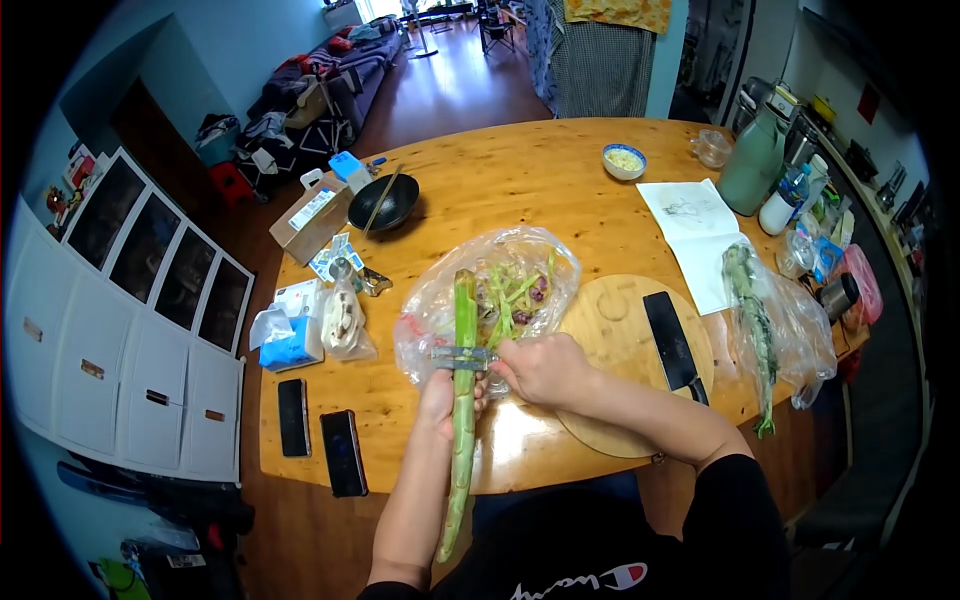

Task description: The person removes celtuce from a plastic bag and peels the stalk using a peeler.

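My left hand (437,403) is wrapped round a long green celtuce stalk (463,430), held lengthwise with its lower end towards my body. My right hand (546,368) grips a peeler (462,357) that lies across the stalk, just above my left hand. The stalk's upper part looks smooth and bright green, while the lower part is paler and knobbly. Beneath and beyond the hands, a spread clear plastic bag (425,285) holds green peelings (512,300) and some purplish scraps.
To the right, a kitchen knife (670,340) lies on a round cutting board (600,420). Beyond are a bagged leafy stalk (752,310), a paper sheet (690,225) and a green jug (757,160). Two phones (344,453), a tissue pack (292,335) and a black bowl (385,203) are leftward.
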{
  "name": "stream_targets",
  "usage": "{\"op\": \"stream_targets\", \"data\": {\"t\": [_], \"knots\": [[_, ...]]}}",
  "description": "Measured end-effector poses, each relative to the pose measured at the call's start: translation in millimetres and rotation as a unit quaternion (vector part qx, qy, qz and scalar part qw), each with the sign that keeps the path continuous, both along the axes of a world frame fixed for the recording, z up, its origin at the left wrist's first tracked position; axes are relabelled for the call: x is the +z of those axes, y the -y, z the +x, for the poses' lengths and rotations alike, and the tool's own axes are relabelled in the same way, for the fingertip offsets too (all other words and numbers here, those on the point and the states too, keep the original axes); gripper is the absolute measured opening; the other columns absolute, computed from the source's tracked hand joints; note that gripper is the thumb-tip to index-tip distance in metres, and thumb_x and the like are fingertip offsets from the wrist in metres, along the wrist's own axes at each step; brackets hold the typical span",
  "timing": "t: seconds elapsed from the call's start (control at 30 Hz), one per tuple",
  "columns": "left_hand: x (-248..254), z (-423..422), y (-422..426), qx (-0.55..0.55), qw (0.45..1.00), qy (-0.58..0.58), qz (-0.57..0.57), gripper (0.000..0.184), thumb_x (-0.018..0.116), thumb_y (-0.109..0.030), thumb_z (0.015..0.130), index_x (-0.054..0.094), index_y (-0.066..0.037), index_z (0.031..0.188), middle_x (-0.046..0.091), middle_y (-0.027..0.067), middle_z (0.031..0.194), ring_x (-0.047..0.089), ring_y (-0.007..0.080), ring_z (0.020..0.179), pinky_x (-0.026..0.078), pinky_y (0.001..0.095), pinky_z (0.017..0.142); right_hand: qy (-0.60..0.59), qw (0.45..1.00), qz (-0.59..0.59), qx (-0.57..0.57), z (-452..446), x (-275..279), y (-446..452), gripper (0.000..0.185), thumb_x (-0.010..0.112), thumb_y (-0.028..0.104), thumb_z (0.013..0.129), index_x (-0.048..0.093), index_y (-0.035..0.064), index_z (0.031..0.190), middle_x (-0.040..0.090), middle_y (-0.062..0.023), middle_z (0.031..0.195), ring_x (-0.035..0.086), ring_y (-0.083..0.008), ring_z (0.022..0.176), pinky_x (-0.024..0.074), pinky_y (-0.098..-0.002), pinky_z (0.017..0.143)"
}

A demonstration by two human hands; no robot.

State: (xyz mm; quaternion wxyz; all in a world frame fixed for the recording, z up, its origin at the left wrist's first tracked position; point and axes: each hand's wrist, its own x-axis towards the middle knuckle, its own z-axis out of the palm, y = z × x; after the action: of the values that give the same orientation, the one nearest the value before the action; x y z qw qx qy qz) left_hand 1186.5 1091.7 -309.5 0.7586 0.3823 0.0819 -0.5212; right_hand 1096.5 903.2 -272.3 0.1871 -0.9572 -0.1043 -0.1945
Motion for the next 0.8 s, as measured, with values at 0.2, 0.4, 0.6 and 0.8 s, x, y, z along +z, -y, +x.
{"op": "stream_targets", "data": {"t": [0.2,0.4,0.6,0.8], "knots": [[6.0,-7.2,9.6,0.036,0.999,-0.017,-0.019,0.055,0.037,-0.054,0.105,0.055,-0.006,0.086,0.054,0.0052,0.061,0.051,0.0150,0.046,0.046,0.0261,0.040,-0.018,0.999,-0.003,-0.045,16.0,-10.2,20.4,0.032,0.059,0.037,0.097,0.057,0.0100,0.081,0.061,-0.0131,0.057,0.063,-0.0342,0.051,0.0494,-0.0465,0.046],[7.1,-13.2,6.0,0.018,1.000,0.015,-0.018,0.043,0.035,-0.044,0.108,0.053,-0.006,0.102,0.052,0.0045,0.073,0.051,0.0121,0.051,0.044,0.0227,0.038,-0.017,0.994,0.028,-0.107,26.9,-23.2,30.4,0.033,0.062,0.038,0.094,0.057,0.0111,0.077,0.059,-0.0131,0.056,0.063,-0.0347,0.052,0.0483,-0.0475,0.047],[5.4,-8.1,3.6,0.019,0.999,0.027,0.014,0.043,0.040,-0.047,0.107,0.052,-0.008,0.092,0.052,0.0034,0.066,0.051,0.0117,0.047,0.046,0.0238,0.038,-0.065,0.997,0.017,-0.047,11.0,-17.3,12.0,0.038,0.053,0.042,0.100,0.061,0.0077,0.085,0.061,-0.0130,0.057,0.064,-0.0372,0.055,0.0510,-0.0503,0.051],[7.2,-12.2,2.2,0.028,1.000,0.011,0.002,0.037,0.040,-0.043,0.108,0.052,-0.009,0.106,0.052,0.0034,0.070,0.050,0.0111,0.048,0.045,0.0237,0.036,-0.093,0.990,0.014,-0.110,39.5,-23.0,32.2,0.041,0.049,0.040,0.102,0.063,0.0058,0.085,0.066,-0.0182,0.066,0.066,-0.0399,0.063,0.0520,-0.0526,0.059]]}}
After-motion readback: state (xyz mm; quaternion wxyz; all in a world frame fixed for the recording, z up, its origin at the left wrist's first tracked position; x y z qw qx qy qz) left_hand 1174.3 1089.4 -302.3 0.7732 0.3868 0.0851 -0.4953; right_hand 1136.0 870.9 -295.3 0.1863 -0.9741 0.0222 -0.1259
